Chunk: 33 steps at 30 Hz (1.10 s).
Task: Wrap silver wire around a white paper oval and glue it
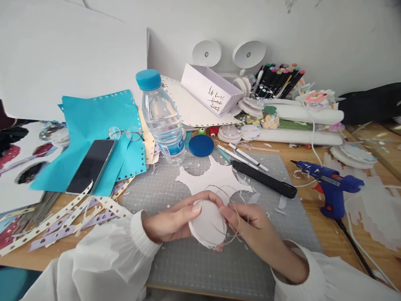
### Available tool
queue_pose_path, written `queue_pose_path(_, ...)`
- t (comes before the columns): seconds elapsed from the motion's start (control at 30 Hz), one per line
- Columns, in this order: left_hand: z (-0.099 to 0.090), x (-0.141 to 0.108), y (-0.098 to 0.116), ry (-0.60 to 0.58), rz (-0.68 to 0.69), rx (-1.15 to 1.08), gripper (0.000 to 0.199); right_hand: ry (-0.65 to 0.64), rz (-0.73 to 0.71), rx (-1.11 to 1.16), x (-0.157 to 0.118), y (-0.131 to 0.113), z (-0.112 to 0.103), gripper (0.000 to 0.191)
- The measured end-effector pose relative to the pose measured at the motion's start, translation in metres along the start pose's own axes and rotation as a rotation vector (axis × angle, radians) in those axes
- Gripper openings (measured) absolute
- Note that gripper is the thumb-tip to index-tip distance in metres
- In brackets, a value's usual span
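Observation:
A white round disc (208, 221) with a rough edge is held up over the grey cutting mat (200, 267). My left hand (178, 215) grips its left and upper side, the thumb lying on its face. At the disc's right edge, my right hand (247, 221) pinches a thin pale cord (237, 228), which loops beside and below the fingers. Fine curved lines, cord or marks, cross the disc's face. Just behind the hands lies a white cut-out sheet (213, 177) with scalloped edges and pencil curves.
A water bottle (164, 121), blue lid (201, 145), black-handled knife (269, 179) and white pens stand or lie behind the hands. At right is a blue glue gun (332, 184) with its cable. Phone (90, 166), glasses (127, 133) and blue sheets are at left.

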<state>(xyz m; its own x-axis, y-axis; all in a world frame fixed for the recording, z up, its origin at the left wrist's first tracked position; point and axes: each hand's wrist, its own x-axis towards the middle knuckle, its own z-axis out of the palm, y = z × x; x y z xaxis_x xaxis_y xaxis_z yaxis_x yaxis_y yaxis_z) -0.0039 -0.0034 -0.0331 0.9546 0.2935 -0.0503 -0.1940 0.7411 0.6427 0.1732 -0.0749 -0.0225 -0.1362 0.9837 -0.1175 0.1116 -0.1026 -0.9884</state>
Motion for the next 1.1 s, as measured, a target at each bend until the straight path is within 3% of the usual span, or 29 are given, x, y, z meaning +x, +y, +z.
queue_pose_path(0.2, 0.005, 0.002, 0.006, 0.046, -0.005, 0.052, 0.051, 0.171, -0.039, 0.116, -0.001, 0.001, -0.003, 0.044)
queue_pose_path(0.33, 0.007, 0.002, 0.008, 0.111, -0.078, 0.109, 0.049, 0.15, -0.083, 0.092, -0.001, -0.004, -0.003, 0.031)
queue_pose_path(0.5, 0.007, 0.005, 0.009, 0.083, -0.014, 0.075, 0.049, 0.121, -0.135, -0.038, -0.002, -0.002, 0.0, 0.027)
queue_pose_path(0.67, 0.011, 0.011, 0.009, 0.144, -0.02, -0.016, 0.054, 0.111, -0.175, -0.148, -0.001, 0.005, 0.001, 0.024)
queue_pose_path(0.83, 0.011, 0.011, 0.008, 0.159, -0.036, -0.069, 0.048, 0.201, -0.224, -0.182, -0.003, 0.004, 0.002, 0.024)
queue_pose_path(0.97, 0.007, 0.008, 0.005, 0.131, -0.055, -0.049, 0.054, 0.313, -0.277, -0.328, -0.004, 0.001, 0.0, 0.027)
queue_pose_path(1.1, 0.004, 0.006, 0.002, 0.127, -0.053, 0.05, 0.061, 0.269, -0.33, -0.445, -0.005, 0.004, 0.001, 0.028)
